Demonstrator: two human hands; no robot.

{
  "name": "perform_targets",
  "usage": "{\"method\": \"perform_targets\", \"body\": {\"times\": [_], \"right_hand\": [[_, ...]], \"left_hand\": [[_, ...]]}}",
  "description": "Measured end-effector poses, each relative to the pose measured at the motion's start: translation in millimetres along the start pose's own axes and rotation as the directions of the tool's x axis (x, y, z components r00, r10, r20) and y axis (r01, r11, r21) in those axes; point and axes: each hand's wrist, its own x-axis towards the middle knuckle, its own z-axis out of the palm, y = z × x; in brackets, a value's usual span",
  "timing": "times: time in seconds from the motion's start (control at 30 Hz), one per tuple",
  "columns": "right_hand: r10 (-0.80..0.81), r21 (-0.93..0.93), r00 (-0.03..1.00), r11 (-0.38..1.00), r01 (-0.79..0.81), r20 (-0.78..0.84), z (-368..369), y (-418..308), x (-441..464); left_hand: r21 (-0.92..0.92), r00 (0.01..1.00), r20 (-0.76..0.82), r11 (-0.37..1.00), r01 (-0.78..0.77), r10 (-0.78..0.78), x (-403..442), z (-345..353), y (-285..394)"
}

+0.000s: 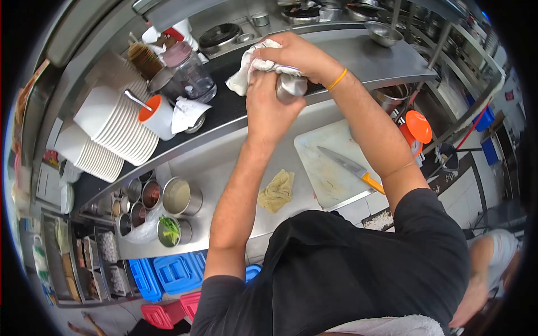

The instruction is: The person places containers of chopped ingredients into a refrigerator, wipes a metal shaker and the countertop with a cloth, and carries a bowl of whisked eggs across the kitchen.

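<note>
A long steel surface [196, 154] runs across the front of the person, with a raised shelf [358, 56] along its far side. Stacks of white bowls [126, 123] lean on the left of that shelf. On the surface, a cutting board [319, 173] lies to the right with a knife [350, 165] resting on it, and a crumpled yellowish cloth [276, 191] sits beside it. A white cloth [240, 80] and a small metal container [292, 88] are held up together near the shelf's front edge.

The cloth is up against the container, so wiping appears to be under way; how much is finished cannot be told, since the inside is hidden. The container is not yet set down.

Both arms reach forward, the hands close together. The left hand [268, 106] wraps the container from the near side, its thumb near the base of the visible part. The right hand [297, 53] arches over from the right, elbow bent, fingers pressed around the cloth.
</note>
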Motion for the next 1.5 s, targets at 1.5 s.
{"method": "perform_targets", "body": {"times": [1.5], "right_hand": [[-0.565, -0.18, 0.774, 0.825, 0.536, -0.286, 64, 36, -130]], "left_hand": [[-0.617, 0.799, 0.171, 0.57, 0.543, -0.577, -66, -18, 1]]}}
